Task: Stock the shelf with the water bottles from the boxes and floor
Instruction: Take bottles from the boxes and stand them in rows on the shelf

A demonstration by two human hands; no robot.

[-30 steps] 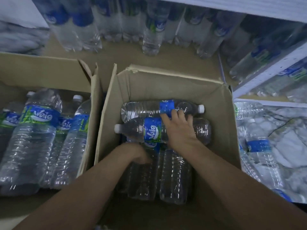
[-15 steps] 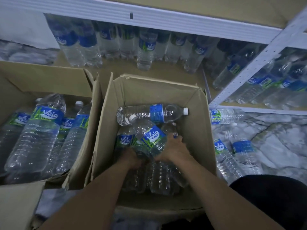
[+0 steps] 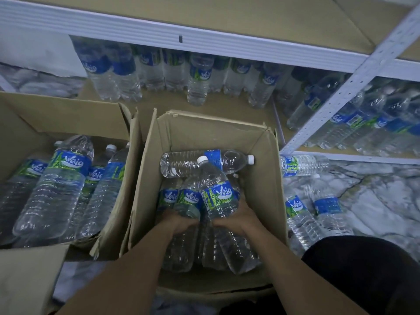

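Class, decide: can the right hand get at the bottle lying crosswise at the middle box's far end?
Probably not yet: the right hand grips the tilted bottle, whose neck crosses the crosswise bottle. Otherwise that one lies on top, uncovered, in the open box.

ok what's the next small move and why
Probably lift both bottles clear of the box: the right hand grips a tilted bottle, cap up, the left hand grips a lower bottle, and the shelf has bare space in front.
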